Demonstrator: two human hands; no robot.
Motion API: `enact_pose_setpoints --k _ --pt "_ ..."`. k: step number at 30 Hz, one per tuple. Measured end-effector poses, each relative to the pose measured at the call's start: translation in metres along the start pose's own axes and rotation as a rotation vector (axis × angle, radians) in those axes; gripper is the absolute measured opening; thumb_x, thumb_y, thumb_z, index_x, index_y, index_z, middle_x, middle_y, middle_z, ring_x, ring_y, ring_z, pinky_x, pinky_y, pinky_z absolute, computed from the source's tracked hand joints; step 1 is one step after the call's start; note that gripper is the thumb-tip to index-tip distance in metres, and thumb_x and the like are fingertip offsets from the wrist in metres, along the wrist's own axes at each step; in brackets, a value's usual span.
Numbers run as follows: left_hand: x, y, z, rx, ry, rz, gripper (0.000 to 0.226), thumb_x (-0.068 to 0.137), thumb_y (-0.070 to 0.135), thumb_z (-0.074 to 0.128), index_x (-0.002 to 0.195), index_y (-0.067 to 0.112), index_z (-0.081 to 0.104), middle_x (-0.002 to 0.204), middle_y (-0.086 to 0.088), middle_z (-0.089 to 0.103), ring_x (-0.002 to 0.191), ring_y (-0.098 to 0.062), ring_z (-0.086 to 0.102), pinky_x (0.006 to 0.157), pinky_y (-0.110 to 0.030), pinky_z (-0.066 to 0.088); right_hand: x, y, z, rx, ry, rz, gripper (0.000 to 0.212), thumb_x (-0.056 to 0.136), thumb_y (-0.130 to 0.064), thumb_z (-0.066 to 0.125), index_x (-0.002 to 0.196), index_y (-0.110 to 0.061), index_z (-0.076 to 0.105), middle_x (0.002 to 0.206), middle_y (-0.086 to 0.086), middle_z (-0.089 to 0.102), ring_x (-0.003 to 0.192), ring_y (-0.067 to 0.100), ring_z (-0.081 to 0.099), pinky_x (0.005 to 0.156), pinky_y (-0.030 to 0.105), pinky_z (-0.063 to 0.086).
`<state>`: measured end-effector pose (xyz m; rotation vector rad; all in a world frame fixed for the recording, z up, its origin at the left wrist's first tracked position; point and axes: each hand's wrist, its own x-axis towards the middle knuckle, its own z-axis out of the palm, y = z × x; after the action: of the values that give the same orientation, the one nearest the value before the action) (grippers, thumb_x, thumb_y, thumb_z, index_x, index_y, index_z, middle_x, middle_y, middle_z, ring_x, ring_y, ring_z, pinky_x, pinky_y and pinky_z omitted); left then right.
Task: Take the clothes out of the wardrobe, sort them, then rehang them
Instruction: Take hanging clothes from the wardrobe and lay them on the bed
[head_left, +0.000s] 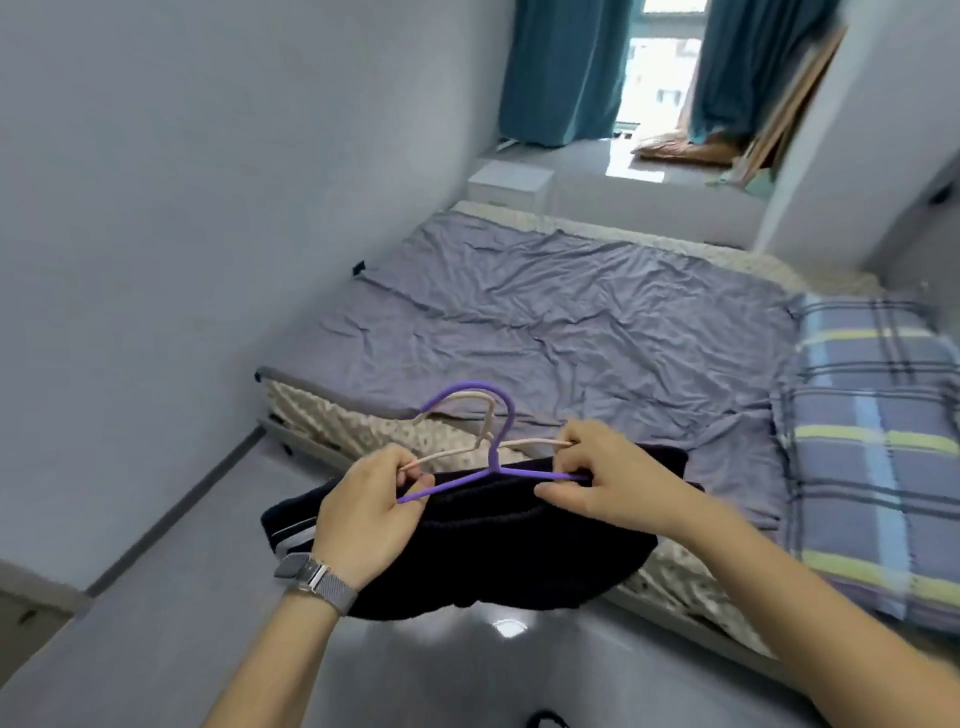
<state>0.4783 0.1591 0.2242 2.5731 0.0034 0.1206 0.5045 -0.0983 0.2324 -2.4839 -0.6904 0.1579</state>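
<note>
Two bare forearms reach into view from the near edge, above a glossy grey floor (441, 670). The left hand (363, 512), with one metal-banded watch (311, 574) on its wrist, curls its fingers around the left ends of two hangers. The right hand (597, 475) pinches the right ends of the same two hangers between thumb and curled fingers. One purple hanger (470, 426) sits lower and nearer; one beige hanger (480, 410) lies just behind it, and their two hooks overlap, pointing away towards the bed. One dark garment (483, 545), navy or black, hangs beneath the hangers and droops between the hands; a pale striped band shows at its near left edge, beside the left wrist. Whether the garment is threaded on one hanger or both cannot be told. Just beyond the hands stands one bed (561, 322), covered by a creased lilac-grey sheet, with a patterned mattress side showing at its near left edge. On the right side of the bed lies one plaid blanket (872, 426) in blue, grey and pale yellow. Past the bed, on the far left, sits one small white cabinet (511, 179). Farthest away, two teal curtains (566, 67) frame one bright window (657, 73).
</note>
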Motion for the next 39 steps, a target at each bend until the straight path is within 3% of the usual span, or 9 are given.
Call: enact_pose_setpoints --k 3,6,9,12,17,26,31,35,39 --pt "0.028 0.028 0.025 0.025 -0.04 0.119 0.026 0.084 0.031 0.058 0.067 0.029 0.038 0.07 0.01 0.051 0.072 -0.015 0.048 0.058 -0.031 0.034 -0.017 0.034 0.003 -0.01 0.113 0.139 0.04 0.077 -0.021 0.069 0.053 -0.032 0.038 0.077 -0.008 0.037 0.072 0.006 0.038 0.066 0.022 0.027" --pt "0.054 0.055 0.048 0.012 -0.055 0.183 0.02 0.084 0.034 0.059 0.071 0.029 0.044 0.072 0.012 0.054 0.075 -0.015 0.05 0.061 -0.03 0.035 -0.03 0.064 -0.008 -0.003 0.202 0.169 0.051 0.073 -0.005 0.063 0.052 -0.04 0.031 0.075 -0.015 0.033 0.071 -0.004 0.035 0.061 0.018 0.024" --pt "0.081 0.078 0.071 -0.012 -0.065 0.193 0.016 0.083 0.034 0.06 0.075 0.025 0.05 0.07 0.012 0.055 0.073 -0.016 0.051 0.063 -0.031 0.041 -0.036 0.095 -0.027 0.018 0.235 0.21 0.048 0.076 0.001 0.059 0.059 -0.042 0.044 0.082 -0.011 0.043 0.074 -0.003 0.042 0.063 0.021 0.034" --pt "0.108 0.098 0.088 -0.02 -0.093 0.186 0.014 0.082 0.032 0.062 0.077 0.021 0.054 0.07 0.01 0.058 0.074 -0.018 0.056 0.062 -0.03 0.04 -0.033 0.124 -0.046 0.04 0.248 0.215 0.038 0.075 0.001 0.056 0.07 -0.037 0.056 0.087 -0.007 0.048 0.077 0.0 0.046 0.066 0.027 0.04" --pt "0.154 0.117 0.104 -0.091 -0.128 0.152 0.012 0.079 0.026 0.064 0.074 0.022 0.054 0.066 0.01 0.059 0.071 -0.017 0.057 0.064 -0.032 0.045 -0.007 0.156 -0.074 0.044 0.244 0.214 0.03 0.078 0.001 0.058 0.078 -0.028 0.066 0.088 -0.008 0.049 0.08 -0.005 0.046 0.068 0.012 0.031" --pt "0.283 0.095 0.106 -0.194 -0.1 0.199 0.019 0.073 0.028 0.07 0.066 0.025 0.053 0.06 0.02 0.059 0.066 -0.015 0.06 0.066 -0.039 0.052 0.106 0.186 -0.107 0.016 0.207 0.249 0.04 0.083 -0.002 0.054 0.068 -0.037 0.046 0.089 -0.009 0.046 0.076 -0.001 0.043 0.069 0.023 0.038" --pt "0.382 0.092 0.099 -0.195 -0.179 0.282 0.016 0.067 0.039 0.066 0.068 0.027 0.055 0.061 0.013 0.058 0.063 -0.013 0.057 0.067 -0.039 0.053 0.183 0.211 -0.129 0.011 0.168 0.307 0.042 0.083 0.001 0.052 0.067 -0.037 0.045 0.088 -0.009 0.044 0.079 0.002 0.045 0.068 0.018 0.033" --pt "0.46 0.107 0.091 -0.238 -0.201 0.362 0.014 0.069 0.032 0.069 0.069 0.022 0.058 0.059 0.011 0.057 0.058 -0.012 0.052 0.068 -0.041 0.054 0.236 0.225 -0.17 -0.094 0.156 0.299 0.028 0.087 -0.002 0.057 0.071 -0.025 0.052 0.082 -0.011 0.039 0.075 -0.007 0.041 0.068 0.009 0.031" --pt "0.525 0.126 0.089 -0.255 -0.175 0.444 0.014 0.074 0.023 0.073 0.071 0.021 0.06 0.061 0.01 0.056 0.059 -0.011 0.053 0.068 -0.034 0.051 0.276 0.245 -0.2 -0.102 0.27 0.306 0.024 0.084 -0.002 0.058 0.073 -0.023 0.056 0.082 -0.011 0.042 0.076 -0.004 0.042 0.067 0.007 0.03"
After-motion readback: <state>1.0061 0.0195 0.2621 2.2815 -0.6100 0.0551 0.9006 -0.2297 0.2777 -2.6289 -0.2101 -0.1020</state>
